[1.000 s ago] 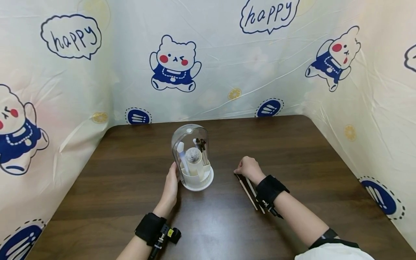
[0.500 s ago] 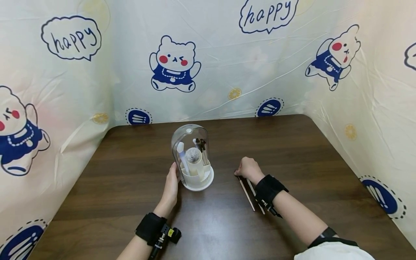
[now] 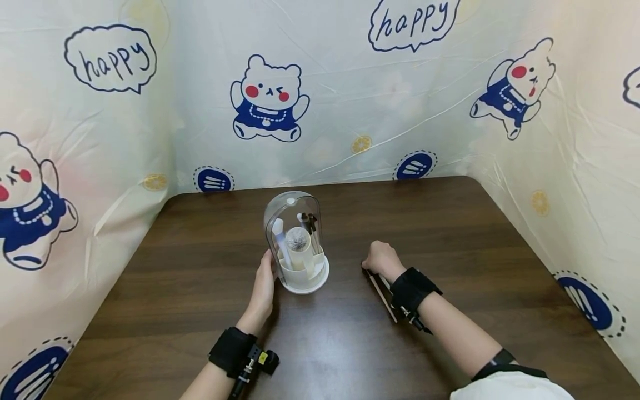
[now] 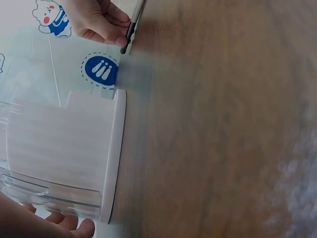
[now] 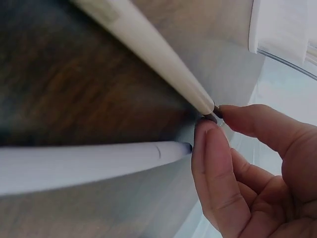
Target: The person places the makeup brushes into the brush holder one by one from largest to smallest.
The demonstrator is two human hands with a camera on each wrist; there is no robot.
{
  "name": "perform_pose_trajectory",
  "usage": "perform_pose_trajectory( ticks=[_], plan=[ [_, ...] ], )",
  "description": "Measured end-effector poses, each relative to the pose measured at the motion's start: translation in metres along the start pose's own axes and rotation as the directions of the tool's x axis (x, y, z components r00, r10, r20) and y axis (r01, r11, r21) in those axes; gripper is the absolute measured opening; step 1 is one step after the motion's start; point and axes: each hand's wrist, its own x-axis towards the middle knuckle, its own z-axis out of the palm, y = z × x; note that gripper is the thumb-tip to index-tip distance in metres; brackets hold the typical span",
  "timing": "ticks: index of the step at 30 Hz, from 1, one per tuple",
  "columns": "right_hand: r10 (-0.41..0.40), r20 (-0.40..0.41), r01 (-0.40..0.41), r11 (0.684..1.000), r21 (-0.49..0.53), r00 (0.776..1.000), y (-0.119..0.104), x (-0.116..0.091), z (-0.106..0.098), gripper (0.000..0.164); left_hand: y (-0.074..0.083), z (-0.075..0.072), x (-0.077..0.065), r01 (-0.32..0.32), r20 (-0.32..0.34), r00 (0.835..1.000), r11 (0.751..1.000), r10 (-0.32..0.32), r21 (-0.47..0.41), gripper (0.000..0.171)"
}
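A domed makeup brush holder (image 3: 304, 275) with a white base and clear cover stands upright on the table. Inside are white-headed and dark-tipped brushes (image 3: 279, 232) and a cup of pale beads (image 3: 298, 239). My left hand (image 3: 261, 289) rests against the holder's left side, its fingertips (image 4: 84, 228) on the clear cover in the left wrist view. To the right, my right hand (image 3: 384, 260) pinches the dark end of a slim cream-handled makeup brush (image 5: 173, 74) between thumb and fingers. A second white handle (image 5: 89, 161) lies beside it, its tip close to the fingers.
The brown wooden table (image 3: 200, 239) reaches back to a printed curtain (image 3: 335, 100) that also hangs along both sides. Black bands with small cameras are strapped round both wrists, the right one (image 3: 415, 291) partly covering the white handle.
The lower end of the slim brush has swung slightly left and back right. The second handle's lower end is now behind the right wrist. My left hand and the holder have stayed put.
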Motion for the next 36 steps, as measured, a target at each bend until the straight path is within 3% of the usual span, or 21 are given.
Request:
perform_pose_trajectory(
  ticks=[6,10,16,21,26,30,33,36],
  plan=[
    [0.019,0.015,-0.020,0.999,0.028,1.000,-0.002,0.003,-0.005,0.047,0.001,-0.002,0.000,0.010,0.005,1.000,1.000,-0.010,0.008,0.061],
    [-0.015,0.012,0.014,0.997,0.070,1.000,-0.006,0.001,-0.015,0.051,0.001,-0.003,0.000,0.008,0.007,1.000,1.000,-0.008,0.009,0.061],
    [-0.070,-0.112,0.086,0.986,0.145,0.991,-0.019,-0.003,-0.035,0.040,0.001,-0.004,0.000,-0.008,0.018,1.000,1.000,0.008,-0.003,0.059],
    [-0.113,-0.270,0.166,0.970,0.180,0.956,-0.039,-0.005,-0.052,0.017,0.002,-0.005,0.000,-0.008,0.026,1.000,1.000,0.008,-0.006,0.059],
    [-0.151,-0.382,0.259,0.934,0.247,0.912,-0.062,-0.009,-0.063,0.016,0.001,-0.005,-0.001,-0.002,0.031,1.000,1.000,0.002,0.001,0.061],
    [-0.192,-0.452,0.358,0.879,0.316,0.871,-0.078,-0.011,-0.064,0.019,0.000,-0.005,-0.001,0.003,0.037,0.999,1.000,-0.003,0.007,0.061],
    [-0.214,-0.476,0.411,0.837,0.361,0.853,-0.087,-0.013,-0.061,0.020,0.000,-0.005,-0.001,0.008,0.041,0.999,1.000,-0.008,0.009,0.061],
    [-0.225,-0.482,0.434,0.815,0.383,0.847,-0.093,-0.014,-0.056,0.019,0.001,-0.004,-0.002,0.009,0.046,0.999,1.000,-0.009,0.013,0.061]
  ],
)
